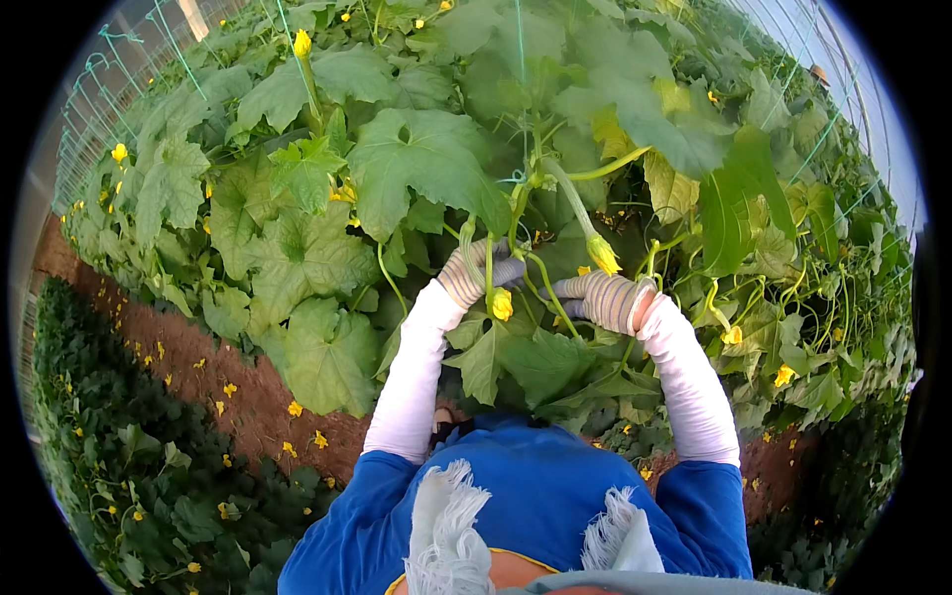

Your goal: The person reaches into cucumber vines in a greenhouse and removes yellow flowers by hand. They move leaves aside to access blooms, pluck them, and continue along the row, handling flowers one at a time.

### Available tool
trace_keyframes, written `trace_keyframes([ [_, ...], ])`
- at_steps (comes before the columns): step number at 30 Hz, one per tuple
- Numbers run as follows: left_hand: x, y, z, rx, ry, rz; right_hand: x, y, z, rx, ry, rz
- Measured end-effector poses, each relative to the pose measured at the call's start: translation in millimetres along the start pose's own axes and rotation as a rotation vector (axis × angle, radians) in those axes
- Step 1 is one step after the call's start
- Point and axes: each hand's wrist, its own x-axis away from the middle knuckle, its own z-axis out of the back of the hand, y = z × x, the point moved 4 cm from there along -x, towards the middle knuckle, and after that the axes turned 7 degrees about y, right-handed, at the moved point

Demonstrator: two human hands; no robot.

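Both hands wear striped knit gloves, with pale sleeves over the forearms. My left hand [476,274] reaches in among the stems of a climbing gourd vine, behind a young green fruit [468,249] and a stem; its fingertips are partly hidden. My right hand [601,301] lies at a thin curved green stem [549,286], fingers pointing left; whether it grips the stem I cannot tell. A yellow flower [502,304] hangs just right of my left wrist. Above my right hand a slender young gourd [571,195] slants down, tipped with a yellow flower [602,254]. A teal string [520,44] runs down to the main stem.
Broad leaves [424,160] crowd in front and on both sides. Teal strings [825,134] rise at the right and left. Curling stems tangle at the right. A brown soil path [260,401] strewn with fallen yellow flowers passes at the lower left, beside another dark green plant row [163,491].
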Motion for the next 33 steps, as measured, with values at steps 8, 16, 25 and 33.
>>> trace_keyframes([
  [8, -11.5, -15.8, 16.1, -0.434, 0.06, -0.161, -11.6, -26.9, 12.0, 0.35, 0.42, 0.207],
  [16, 8.4, 15.8, 12.7, -0.605, 0.022, -0.274, -47.0, -67.5, 9.9, 0.298, 0.4, 0.215],
  [25, -6.0, -19.7, 21.0, -0.097, -0.049, -0.093, -46.4, -62.5, 26.5, 0.013, 0.657, 0.301],
  [33, -25.2, 32.9, 31.1, -0.141, 0.005, -0.096, -67.9, -29.3, 43.1, -0.789, 0.531, 0.263],
])
